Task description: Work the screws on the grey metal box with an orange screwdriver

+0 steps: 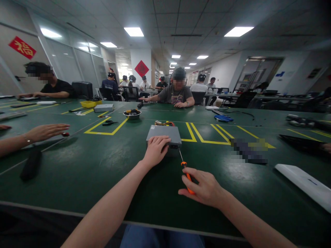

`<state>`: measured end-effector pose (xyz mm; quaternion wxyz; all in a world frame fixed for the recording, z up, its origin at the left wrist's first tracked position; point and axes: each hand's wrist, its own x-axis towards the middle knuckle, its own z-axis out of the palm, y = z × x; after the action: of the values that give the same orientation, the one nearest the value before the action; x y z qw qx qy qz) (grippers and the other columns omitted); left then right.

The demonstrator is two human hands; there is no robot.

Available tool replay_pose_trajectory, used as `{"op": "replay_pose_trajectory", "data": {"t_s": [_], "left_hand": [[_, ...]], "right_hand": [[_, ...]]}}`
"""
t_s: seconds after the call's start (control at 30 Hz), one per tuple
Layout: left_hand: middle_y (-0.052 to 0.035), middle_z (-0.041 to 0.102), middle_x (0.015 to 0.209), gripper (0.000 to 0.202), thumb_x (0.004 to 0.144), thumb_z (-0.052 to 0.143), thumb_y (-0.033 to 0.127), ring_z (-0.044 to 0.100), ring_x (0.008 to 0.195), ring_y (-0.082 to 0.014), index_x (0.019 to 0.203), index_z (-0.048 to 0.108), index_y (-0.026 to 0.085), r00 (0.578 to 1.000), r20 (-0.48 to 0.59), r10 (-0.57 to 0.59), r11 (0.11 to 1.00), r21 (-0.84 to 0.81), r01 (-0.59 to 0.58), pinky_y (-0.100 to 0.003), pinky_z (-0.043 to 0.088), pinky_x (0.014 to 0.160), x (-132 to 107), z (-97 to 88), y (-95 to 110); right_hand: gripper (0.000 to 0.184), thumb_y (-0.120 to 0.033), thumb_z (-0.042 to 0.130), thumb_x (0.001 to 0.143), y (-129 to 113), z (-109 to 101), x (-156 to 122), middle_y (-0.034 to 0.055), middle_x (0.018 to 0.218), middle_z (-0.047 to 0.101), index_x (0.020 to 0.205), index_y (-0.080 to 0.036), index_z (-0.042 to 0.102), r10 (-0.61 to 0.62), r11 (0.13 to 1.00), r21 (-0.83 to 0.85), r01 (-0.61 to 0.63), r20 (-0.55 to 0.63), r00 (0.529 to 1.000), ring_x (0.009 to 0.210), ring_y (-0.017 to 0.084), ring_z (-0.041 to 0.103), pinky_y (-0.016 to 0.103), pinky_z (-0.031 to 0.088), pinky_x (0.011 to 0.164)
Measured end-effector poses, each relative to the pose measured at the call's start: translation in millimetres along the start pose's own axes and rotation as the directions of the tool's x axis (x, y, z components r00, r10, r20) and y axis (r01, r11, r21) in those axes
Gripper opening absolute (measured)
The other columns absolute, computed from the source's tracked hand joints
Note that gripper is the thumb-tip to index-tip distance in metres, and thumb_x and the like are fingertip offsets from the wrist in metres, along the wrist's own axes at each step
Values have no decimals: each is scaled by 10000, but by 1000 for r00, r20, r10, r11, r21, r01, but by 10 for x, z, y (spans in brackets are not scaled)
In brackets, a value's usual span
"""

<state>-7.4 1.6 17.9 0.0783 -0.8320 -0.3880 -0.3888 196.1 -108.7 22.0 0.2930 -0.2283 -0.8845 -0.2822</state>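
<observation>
A grey metal computer power supply (165,131) sits on the green table in front of me, its bundle of wires (164,123) at the far side. My left hand (156,151) lies over its top near edge, fingers on the upper face and thumb down by the near side, holding it steady. In my right hand (205,187) is a screwdriver with an orange handle (188,177), gripped between thumb and fingers. The thin shaft points up and away, its tip at the near right corner of the power supply. What the tip touches is too small to make out.
Yellow tape marks the green table (124,186). Beyond stand a metal bowl (132,117) of tools and a yellow basket (90,103). A black object (31,165) and a co-worker's hand (49,133) are left; a white panel (305,184) lies right. Another person sits opposite.
</observation>
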Motion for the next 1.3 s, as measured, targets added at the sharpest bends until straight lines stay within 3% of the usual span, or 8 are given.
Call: {"op": "replay_pose_trajectory", "data": {"t_s": [0.17, 0.37, 0.5, 0.73, 0.93, 1.03, 1.17, 1.3], "left_hand": [[6, 568, 1198, 260, 863, 453, 221, 469, 1133, -161, 1108, 528, 266, 1000, 5, 0, 1000, 0, 0, -350, 302, 958, 3, -9, 2], [-1, 569, 1196, 261, 864, 451, 227, 470, 1131, -165, 1110, 531, 264, 1000, 5, -3, 1000, 3, 3, -355, 306, 959, 8, -17, 10], [-2, 570, 1195, 259, 859, 458, 223, 468, 1131, -169, 1102, 538, 268, 1000, 9, -10, 1000, 5, 10, -360, 308, 958, 7, -25, 15], [-1, 564, 1201, 263, 861, 456, 219, 462, 1138, -168, 1107, 534, 269, 1000, 15, -9, 1000, -2, 9, -361, 302, 961, 9, -37, 14], [7, 567, 1195, 266, 857, 458, 214, 464, 1135, -160, 1105, 535, 274, 1000, 9, -1, 1000, -6, 1, -352, 306, 959, 13, -33, -3], [9, 570, 1190, 264, 857, 458, 211, 469, 1129, -156, 1100, 539, 276, 1000, 11, -1, 1000, -6, 1, -349, 309, 957, 13, -36, -9], [9, 569, 1189, 275, 851, 467, 206, 470, 1128, -158, 1106, 538, 283, 1000, 17, -1, 1000, -1, 1, -357, 309, 961, 16, -37, -17], [6, 569, 1191, 273, 853, 464, 206, 474, 1123, -159, 1105, 539, 280, 1000, 18, 6, 1000, 2, -6, -355, 307, 960, 25, -35, -21]], "right_hand": [[298, -296, 444, 863, -13, -5, 18, 173, 1007, 596, 1080, -105, 519, -42, 998, 46, 40, 32, 999, 869, 187, 613, 251, 521, 647], [162, -287, 533, 805, 18, 53, -12, 132, 938, 601, 890, -149, 525, -2, 999, 37, 4, -64, 998, 731, 162, 583, 277, 493, 603], [168, -219, 473, 820, 11, 27, -13, 115, 963, 589, 970, -185, 541, -38, 998, 47, 37, 13, 999, 754, 155, 582, 272, 481, 627], [313, -316, 423, 851, 5, -10, 7, 181, 1051, 555, 1069, -122, 536, -16, 988, 155, -1, 102, 995, 891, 214, 585, 301, 503, 679], [218, -317, 513, 820, -16, 40, 34, 154, 927, 617, 901, -116, 544, -13, 993, 119, 18, -43, 999, 715, 173, 595, 281, 489, 593], [234, -351, 500, 832, -19, 38, 34, 156, 949, 614, 885, -128, 544, 11, 991, 136, -13, 15, 1000, 720, 173, 599, 281, 495, 600], [337, -392, 481, 841, -22, 14, 27, 174, 1056, 575, 1051, -137, 546, -6, 990, 144, -12, 126, 992, 870, 215, 602, 312, 510, 679], [321, -332, 467, 839, -24, 24, 23, 171, 1062, 577, 1074, -124, 538, -10, 988, 154, -10, 130, 991, 873, 206, 605, 308, 510, 692]]}}
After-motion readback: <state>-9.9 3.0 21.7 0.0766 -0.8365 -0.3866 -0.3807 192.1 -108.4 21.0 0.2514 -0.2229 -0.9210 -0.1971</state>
